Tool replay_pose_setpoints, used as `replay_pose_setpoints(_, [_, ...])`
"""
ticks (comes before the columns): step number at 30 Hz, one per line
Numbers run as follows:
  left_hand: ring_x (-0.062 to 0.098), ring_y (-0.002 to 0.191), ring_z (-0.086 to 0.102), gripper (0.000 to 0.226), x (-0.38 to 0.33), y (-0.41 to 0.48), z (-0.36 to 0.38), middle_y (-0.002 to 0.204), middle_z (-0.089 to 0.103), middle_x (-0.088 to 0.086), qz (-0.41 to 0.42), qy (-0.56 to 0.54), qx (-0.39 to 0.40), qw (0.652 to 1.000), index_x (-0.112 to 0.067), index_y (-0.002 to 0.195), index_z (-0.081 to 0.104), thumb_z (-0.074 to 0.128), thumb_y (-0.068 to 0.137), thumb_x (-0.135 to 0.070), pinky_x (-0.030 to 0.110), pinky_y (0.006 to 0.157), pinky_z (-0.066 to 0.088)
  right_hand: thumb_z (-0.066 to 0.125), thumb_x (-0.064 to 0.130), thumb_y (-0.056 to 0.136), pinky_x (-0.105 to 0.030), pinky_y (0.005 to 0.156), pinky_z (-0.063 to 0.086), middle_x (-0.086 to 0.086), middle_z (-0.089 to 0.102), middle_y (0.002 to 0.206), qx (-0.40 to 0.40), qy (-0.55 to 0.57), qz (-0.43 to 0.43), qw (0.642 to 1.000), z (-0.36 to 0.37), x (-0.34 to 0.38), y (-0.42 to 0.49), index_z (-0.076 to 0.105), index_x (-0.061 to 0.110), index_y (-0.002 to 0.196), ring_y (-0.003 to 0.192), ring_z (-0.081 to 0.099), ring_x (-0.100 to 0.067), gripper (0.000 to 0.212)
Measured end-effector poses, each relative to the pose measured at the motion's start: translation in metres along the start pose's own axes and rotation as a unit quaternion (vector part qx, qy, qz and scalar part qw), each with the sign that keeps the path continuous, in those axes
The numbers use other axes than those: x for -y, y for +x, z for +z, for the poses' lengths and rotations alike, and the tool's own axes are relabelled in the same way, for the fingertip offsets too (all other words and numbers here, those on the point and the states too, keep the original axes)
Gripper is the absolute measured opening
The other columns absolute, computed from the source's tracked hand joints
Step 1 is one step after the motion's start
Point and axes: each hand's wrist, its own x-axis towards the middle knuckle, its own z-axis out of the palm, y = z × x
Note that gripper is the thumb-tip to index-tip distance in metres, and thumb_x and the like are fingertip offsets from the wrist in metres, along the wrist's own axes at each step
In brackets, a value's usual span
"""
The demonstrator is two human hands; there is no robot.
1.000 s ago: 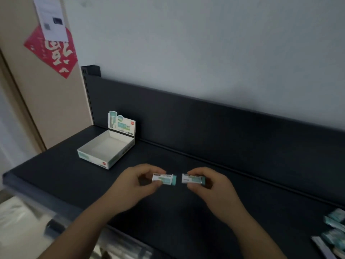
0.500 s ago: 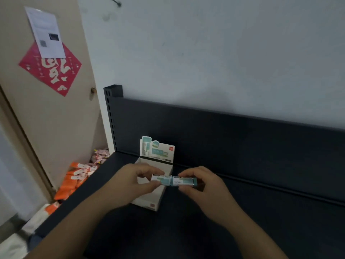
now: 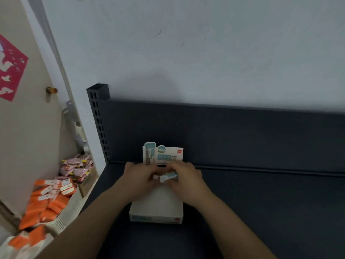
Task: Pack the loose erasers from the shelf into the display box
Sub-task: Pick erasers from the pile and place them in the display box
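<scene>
I'm watching both hands holding erasers over the far end of the display box (image 3: 156, 206)
The left hand (image 3: 139, 179) and right hand (image 3: 186, 179) are meeting knuckles-up just below the box's printed header card (image 3: 162, 155), with the forearms reaching in across the dark shelf (image 3: 261, 202). The right fingers are pinching a teal-banded eraser (image 3: 169, 176) at a tilt, and the left ones are curling round a second eraser (image 3: 155, 177) that is mostly hidden. I'm judging the neat way is laying each one flat against the back wall, side by side, and letting go only once it is seated
</scene>
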Motion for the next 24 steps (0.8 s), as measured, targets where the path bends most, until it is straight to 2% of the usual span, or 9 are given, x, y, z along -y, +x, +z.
replay_pose_setpoints(2, [0.003,0.103,0.055,0.016,0.0022,-0.0019,0.0063,0.101,0.064,-0.02,0.0,0.021,-0.015,1.0,-0.042,0.103,0.054,0.048,0.089,-0.049,0.03,0.076,0.016,0.053,0.026,0.089,-0.036,0.091,0.033,0.011,0.058,0.115,0.013,-0.04,0.0,0.999,0.0061,-0.0016,-0.0004,0.058,0.031,0.108,0.109,0.045,-0.013,0.02])
replay_pose_setpoints(5, [0.005,0.098,0.052,0.012,0.002,-0.0014,0.0074,0.095,0.059,-0.019,0.004,0.066,-0.013,0.998,-0.039,0.09,0.048,0.043,0.088,-0.049,0.031,0.072,0.011,0.05,0.022,0.088,-0.037,0.091,0.03,0.009,0.059,0.112,0.017,-0.092,-0.013,0.996,0.0067,-0.0042,0.0013,0.058,0.029,0.106,0.11,0.044,-0.014,0.021])
replay_pose_setpoints(9, [0.008,0.103,0.045,0.026,0.0004,0.0016,0.0074,0.101,0.054,-0.015,0.005,0.135,-0.011,0.991,-0.034,0.099,0.061,0.043,0.09,-0.05,0.033,0.081,0.016,0.047,0.023,0.09,-0.034,0.089,0.032,0.006,0.059,0.108,0.019,-0.141,-0.023,0.99,0.0079,-0.0029,0.0037,0.062,0.025,0.105,0.109,0.044,-0.016,0.021])
replay_pose_setpoints(13, [0.013,0.109,0.043,0.024,-0.001,-0.0018,0.0064,0.111,0.051,-0.01,-0.005,0.177,-0.026,0.984,-0.03,0.107,0.061,0.044,0.091,-0.035,0.036,0.09,0.019,0.048,0.022,0.092,-0.034,0.091,0.033,0.009,0.056,0.118,0.034,-0.16,-0.028,0.986,0.0088,-0.0031,0.0043,0.06,0.029,0.117,0.114,0.042,-0.015,0.028])
replay_pose_setpoints(17, [0.013,0.106,0.045,0.025,-0.0021,-0.0029,0.007,0.11,0.053,-0.011,-0.02,0.161,-0.05,0.985,-0.03,0.105,0.06,0.043,0.089,-0.023,0.034,0.086,0.019,0.046,0.02,0.092,-0.032,0.088,0.036,0.008,0.057,0.118,0.022,-0.159,-0.033,0.987,0.0079,-0.0006,0.0037,0.056,0.03,0.122,0.114,0.043,-0.015,0.033])
replay_pose_setpoints(22, [0.012,0.107,0.046,0.031,0.0008,-0.0044,0.0073,0.11,0.057,-0.017,-0.009,0.1,-0.078,0.992,-0.038,0.112,0.054,0.048,0.087,-0.02,0.031,0.08,0.018,0.047,0.02,0.094,-0.031,0.074,0.04,-0.002,0.061,0.106,0.005,-0.17,-0.014,0.985,0.0089,0.0032,0.0012,0.057,0.018,0.103,0.103,0.051,-0.019,0.013])
replay_pose_setpoints(24, [0.01,0.107,0.047,0.034,-0.0007,-0.0044,0.0046,0.109,0.059,-0.019,0.009,0.092,-0.059,0.994,-0.041,0.109,0.059,0.048,0.087,-0.017,0.03,0.077,0.014,0.047,0.014,0.093,-0.031,0.077,0.045,-0.003,0.061,0.107,0.009,-0.169,-0.008,0.986,0.0106,0.0027,0.0011,0.061,0.015,0.102,0.104,0.051,-0.019,0.016])
